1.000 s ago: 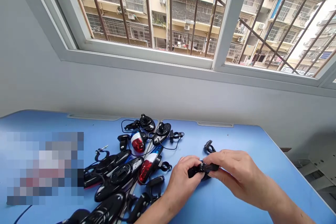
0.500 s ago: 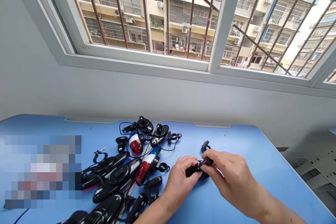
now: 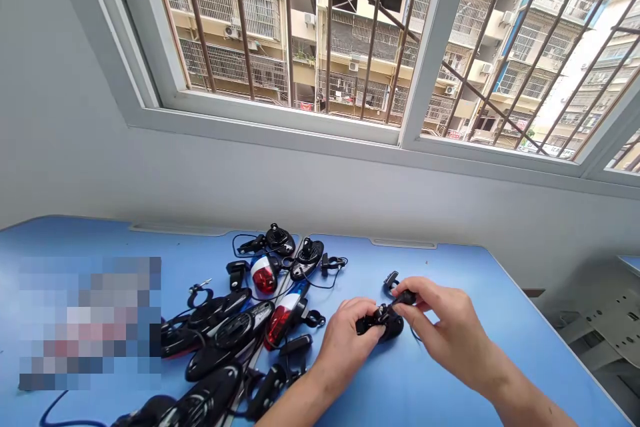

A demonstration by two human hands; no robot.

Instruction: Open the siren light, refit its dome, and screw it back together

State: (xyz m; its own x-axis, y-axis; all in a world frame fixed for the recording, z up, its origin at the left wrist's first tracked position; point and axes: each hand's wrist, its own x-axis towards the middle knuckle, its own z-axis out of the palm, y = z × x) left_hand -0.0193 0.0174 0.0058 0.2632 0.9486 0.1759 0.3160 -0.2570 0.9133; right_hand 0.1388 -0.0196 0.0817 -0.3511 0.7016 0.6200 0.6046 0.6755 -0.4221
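My left hand (image 3: 347, 340) is closed around a black bicycle siren light (image 3: 393, 328), pinching it between thumb and fingers just above the blue table. A mounting clamp (image 3: 381, 313) stands up on its near side, partly covered by my fingertips. In my right hand (image 3: 440, 323), thumb and fingers pinch the dark handle of a small screwdriver (image 3: 407, 296), whose tip points left towards the clamp. Behind the fingers lies a small black switch with a ring clamp (image 3: 391, 280). A thin cable runs beneath my right hand.
Left of my hands, several black bicycle siren lights lie heaped, among them one with a red, white and blue lens (image 3: 285, 317). Their cables and ring clamps (image 3: 314, 318) tangle over the blue table (image 3: 480, 347). A blurred-out patch (image 3: 95, 327) is at far left; behind rises a barred window.
My right hand has drawn the screwdriver slightly up and right, away from the clamp, showing more of the siren light. My left hand keeps its hold. The view has shifted a little.
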